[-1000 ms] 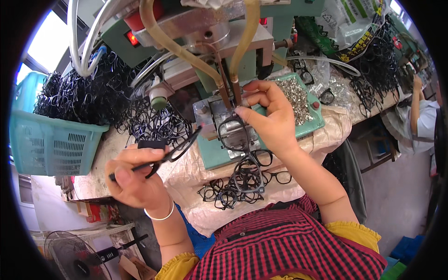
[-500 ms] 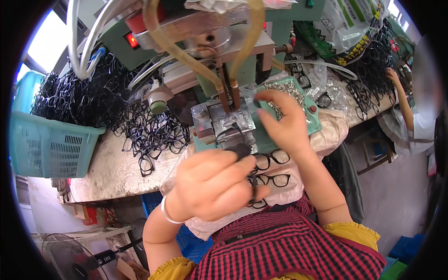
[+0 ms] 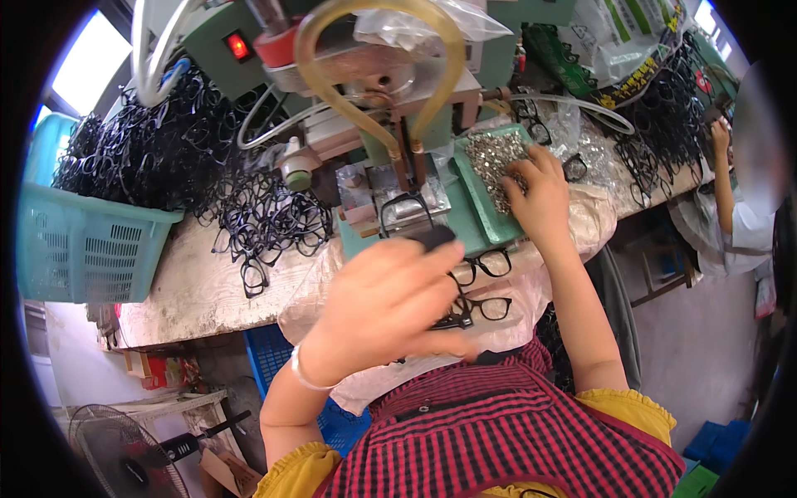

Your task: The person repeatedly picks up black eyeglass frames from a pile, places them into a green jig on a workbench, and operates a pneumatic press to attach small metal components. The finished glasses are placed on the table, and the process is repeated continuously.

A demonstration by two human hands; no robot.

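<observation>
1. The left hand [image 3: 386,303], blurred, was bent around the near part of a dark eyeglass frame [image 3: 407,197]; the back of the hand hid most of the grip. A white bracelet [image 3: 309,373] circled its wrist.
2. The right hand [image 3: 540,199] had its fingertips down among silver metal fittings [image 3: 496,162] in a green tray [image 3: 501,229]; whether it pinched one, I could not tell.
3. The eyeglass frame's visible rim lay just beyond the left fingertips, well apart from the right hand and to its left. It stood over a metal fixture [image 3: 433,197], close to the two copper-coloured tips [image 3: 419,162] of a bench machine.
4. A yellowed hose [image 3: 455,50] looped above those tips, and a red switch [image 3: 239,46] glowed farther left.
5. Near the left hand, other black glasses [image 3: 496,309] rested on a pale sheet [image 3: 594,217] at the near edge.
6. The worn worktable [image 3: 203,257] ran across the scene, with a loose heap of frames [image 3: 274,220] left of the machine and a teal basket [image 3: 79,220], piled high, at far left.
7. Beyond the table, a fan [image 3: 124,456] stood at near left, a grey floor [image 3: 689,332] stretched right, and a co-worker's arm [image 3: 724,187] showed at far right.
</observation>
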